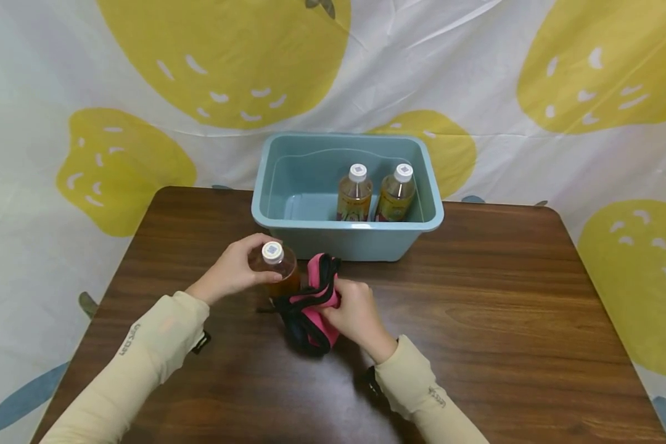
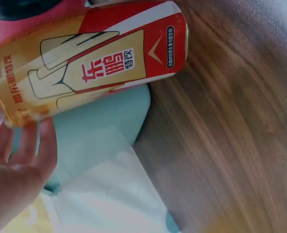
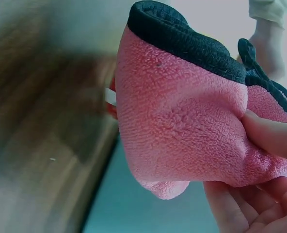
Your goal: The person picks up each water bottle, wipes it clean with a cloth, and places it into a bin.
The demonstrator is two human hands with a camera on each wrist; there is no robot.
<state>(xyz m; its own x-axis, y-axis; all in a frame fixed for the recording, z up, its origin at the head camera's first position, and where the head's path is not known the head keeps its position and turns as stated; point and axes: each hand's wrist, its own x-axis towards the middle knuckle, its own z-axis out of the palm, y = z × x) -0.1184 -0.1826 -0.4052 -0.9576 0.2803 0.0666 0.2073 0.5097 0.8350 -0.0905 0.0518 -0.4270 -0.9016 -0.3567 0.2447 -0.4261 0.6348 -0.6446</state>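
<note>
My left hand [image 1: 233,265] grips a white-capped drink bottle [image 1: 288,282] around its upper part, in front of the bin. In the left wrist view this bottle [image 2: 104,63] shows a gold and red label with Chinese characters. Pinched between thumb and fingers of my right hand [image 1: 357,311] is a folded pink towel [image 1: 325,330] with black edging, close against the bottle's right side. The right wrist view shows the towel's fluffy face [image 3: 182,116], with a small red and white part of the bottle [image 3: 111,96] behind it.
A light-blue plastic bin [image 1: 338,242] stands at the back of the brown wooden table [image 1: 477,308]. Inside its right half are two upright bottles, one left [image 1: 355,197] and one right [image 1: 395,196]. Behind hangs a white curtain [image 1: 422,55] with yellow fruit prints.
</note>
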